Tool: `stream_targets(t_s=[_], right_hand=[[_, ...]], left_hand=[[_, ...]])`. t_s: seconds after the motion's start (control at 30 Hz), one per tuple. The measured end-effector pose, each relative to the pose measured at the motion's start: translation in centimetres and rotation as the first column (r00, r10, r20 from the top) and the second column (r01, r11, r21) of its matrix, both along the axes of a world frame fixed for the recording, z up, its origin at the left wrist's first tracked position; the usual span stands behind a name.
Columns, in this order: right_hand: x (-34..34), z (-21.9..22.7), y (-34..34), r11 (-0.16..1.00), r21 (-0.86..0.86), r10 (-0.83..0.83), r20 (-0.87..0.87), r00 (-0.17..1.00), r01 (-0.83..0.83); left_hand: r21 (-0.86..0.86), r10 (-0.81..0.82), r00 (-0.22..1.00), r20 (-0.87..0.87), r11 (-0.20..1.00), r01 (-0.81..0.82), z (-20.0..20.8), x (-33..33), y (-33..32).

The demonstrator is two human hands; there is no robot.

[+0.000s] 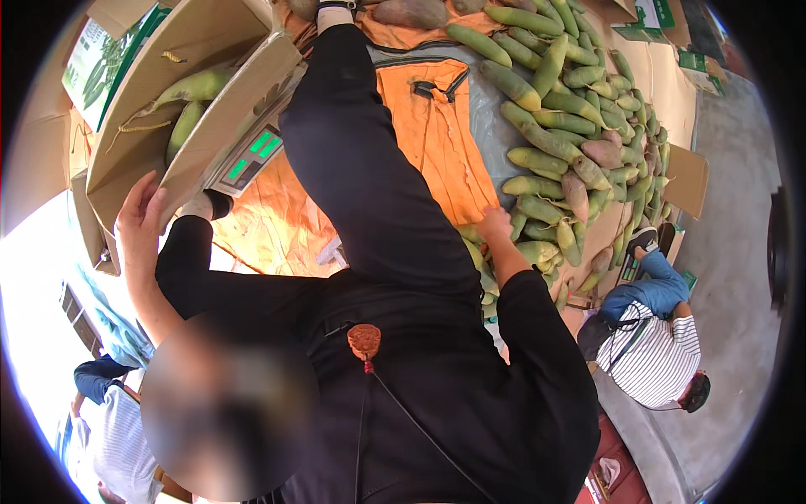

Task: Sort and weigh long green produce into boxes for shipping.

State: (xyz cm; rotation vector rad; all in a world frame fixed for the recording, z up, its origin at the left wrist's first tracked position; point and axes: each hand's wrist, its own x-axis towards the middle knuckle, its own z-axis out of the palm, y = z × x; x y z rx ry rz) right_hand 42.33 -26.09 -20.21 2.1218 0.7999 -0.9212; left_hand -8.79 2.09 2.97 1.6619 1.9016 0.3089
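My left hand [138,208] is at the near edge of an open cardboard box [201,42], fingers loosely extended and apart, close against its wall. Inside that box lie a few green radishes [191,86]. The box sits on a scale [252,160] with a lit green display. My right hand [495,225] is closed at the edge of an orange cloth [437,126], beside a large pile of green radishes [554,126]. What its fingers hold, if anything, is hidden.
My black-trousered leg [361,160] stretches between the scale and the pile. Reddish-brown roots [411,12] lie at the far end. A person in a striped shirt [646,344] sits at the right; another person [122,437] is at lower left. Cardboard [687,181] edges the pile.
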Motion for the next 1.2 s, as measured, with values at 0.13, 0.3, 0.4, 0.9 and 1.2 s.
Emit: stream_targets(t_s=[0.13, 0.3, 0.4, 0.9, 1.2], right_hand=[[3.2, 0.7, -2.7, 0.971, 0.073, -0.235, 0.150, 0.960, 0.226], [11.4, -2.1, -11.0, 0.894, 0.160, -0.423, -0.012, 0.906, 0.420], [10.4, -4.9, -10.8, 0.874, 0.233, -0.435, -0.020, 0.900, 0.427], [9.2, -4.0, -7.6, 0.578, 0.385, -0.721, -0.171, 0.671, 0.719], [6.0, -4.4, 0.0, 0.784, 0.578, -0.187, -0.129, 0.974, 0.227]], left_hand=[[0.006, -0.023, 0.998, -0.055, 1.000, 0.023, 0.5, 0.0, 0.0], [-0.022, -0.020, 0.994, 0.110, 1.000, 0.022, -2.0, 1.4, 1.0], [-0.074, 0.002, 1.000, -0.010, 0.997, -0.003, -0.6, 1.3, 0.4], [0.049, -0.041, 0.998, -0.046, 0.998, 0.043, 0.6, 1.0, -0.4], [0.077, -0.067, 0.997, -0.044, 0.995, 0.070, 0.1, 1.0, -0.4]])
